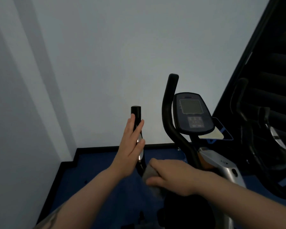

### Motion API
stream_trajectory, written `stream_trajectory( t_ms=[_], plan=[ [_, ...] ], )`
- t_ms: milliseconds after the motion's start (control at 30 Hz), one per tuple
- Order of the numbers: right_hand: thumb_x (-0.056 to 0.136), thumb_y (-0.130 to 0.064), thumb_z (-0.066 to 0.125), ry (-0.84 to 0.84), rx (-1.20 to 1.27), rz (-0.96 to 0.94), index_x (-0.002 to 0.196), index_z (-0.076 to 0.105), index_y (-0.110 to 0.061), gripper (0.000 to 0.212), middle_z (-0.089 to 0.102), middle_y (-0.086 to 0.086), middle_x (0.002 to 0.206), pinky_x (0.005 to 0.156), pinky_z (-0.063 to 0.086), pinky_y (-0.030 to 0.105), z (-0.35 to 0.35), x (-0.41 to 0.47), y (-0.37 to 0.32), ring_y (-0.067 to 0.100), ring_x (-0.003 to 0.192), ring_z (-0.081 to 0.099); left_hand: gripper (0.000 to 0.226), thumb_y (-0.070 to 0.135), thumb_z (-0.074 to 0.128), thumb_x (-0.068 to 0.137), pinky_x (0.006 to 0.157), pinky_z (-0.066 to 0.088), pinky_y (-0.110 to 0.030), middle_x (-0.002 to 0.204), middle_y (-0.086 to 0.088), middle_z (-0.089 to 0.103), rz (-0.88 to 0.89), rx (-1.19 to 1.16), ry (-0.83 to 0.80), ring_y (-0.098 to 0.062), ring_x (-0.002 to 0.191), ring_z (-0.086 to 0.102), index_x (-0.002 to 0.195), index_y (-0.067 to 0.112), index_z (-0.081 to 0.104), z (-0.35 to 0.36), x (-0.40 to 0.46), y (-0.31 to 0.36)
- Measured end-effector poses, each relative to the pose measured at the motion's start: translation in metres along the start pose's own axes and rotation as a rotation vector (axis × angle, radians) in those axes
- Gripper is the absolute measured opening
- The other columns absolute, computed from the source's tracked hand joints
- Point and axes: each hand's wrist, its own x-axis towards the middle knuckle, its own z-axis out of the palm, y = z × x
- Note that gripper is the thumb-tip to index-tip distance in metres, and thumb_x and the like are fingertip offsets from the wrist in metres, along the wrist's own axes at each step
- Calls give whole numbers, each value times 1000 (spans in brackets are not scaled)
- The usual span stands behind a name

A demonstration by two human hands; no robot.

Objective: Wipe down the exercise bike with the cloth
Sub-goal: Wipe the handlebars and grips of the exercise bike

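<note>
The exercise bike stands in front of me with two black handlebars and a dark console (193,113) with a grey screen. My left hand (130,146) has straight fingers laid flat against the left handlebar (136,113), just below its capped top. My right hand (170,176) grips a grey cloth (149,175) wrapped against the lower bend of that same bar. The right handlebar (169,103) curves up beside the console. A silver frame post (224,169) runs down below the console.
A pale wall rises close behind the bike, meeting a blue floor (97,171) with a black skirting. A second dark exercise machine (262,129) stands at the right, close to the bike. A dark slanted structure fills the upper right corner.
</note>
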Motion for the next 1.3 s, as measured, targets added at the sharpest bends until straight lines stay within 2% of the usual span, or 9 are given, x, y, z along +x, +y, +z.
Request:
stream_trajectory(
  t_ms=[133,267,367,467,600,767,967,1133,1300],
  plan=[
    [96,-57,38,39,-119,-39,103,39,-28,30,40,-7,86,67,33,34,3,1,0,20,86,50,54,28,32,102,122,-2,-35,161,15,-10,-45,-16,24,-2,147,-10,153,25,14,2,-2,4],
    [103,-39,33,32,-197,-75,136,30,-31,33,45,12,113,71,43,38,8,27,-19,32,99,53,53,28,32,102,122,1,-34,160,17,-10,-55,-61,-19,-2,148,-7,152,29,15,-3,-2,5],
    [99,-56,32,49,29,8,115,43,-25,37,56,7,108,75,42,37,6,19,-11,28,98,56,52,25,33,104,121,2,-31,160,18,-12,-64,-53,-33,1,147,-7,153,28,15,-4,-2,4],
    [95,-55,44,-65,33,-48,99,37,-25,31,48,-7,90,70,34,32,-3,-3,7,17,87,51,52,27,33,103,121,1,-27,160,21,-11,-76,-49,-13,3,146,-6,153,28,17,-1,-3,3],
    [94,-57,43,-60,14,-33,95,36,-30,28,48,-11,87,71,34,33,-7,-7,14,18,88,52,52,27,34,102,118,5,-20,159,25,-3,-102,-127,60,4,146,-1,152,28,21,7,-4,5],
    [96,-63,29,9,128,49,114,52,-20,52,60,8,121,82,39,33,3,20,-4,27,111,55,51,24,35,101,116,5,-12,159,20,1,-83,-154,93,4,146,3,150,27,24,10,-3,3],
    [96,-51,45,-69,-7,-94,107,41,-26,28,54,1,111,81,39,35,-5,-17,27,21,101,52,50,28,33,102,115,6,-10,159,26,0,-82,-128,101,4,146,2,151,30,23,11,-4,1],
    [94,-63,34,-92,-21,-11,96,38,-22,42,59,9,110,78,39,36,-4,11,-1,27,98,56,49,25,32,103,116,6,-14,161,21,2,-73,-111,118,1,147,4,151,26,26,12,-3,1],
    [98,-53,40,-114,112,-69,104,43,-18,35,54,2,102,76,37,32,-10,5,7,17,91,52,49,26,33,103,116,6,-12,160,23,0,-47,-101,100,1,147,3,151,27,25,10,-3,-5]
  ],
)
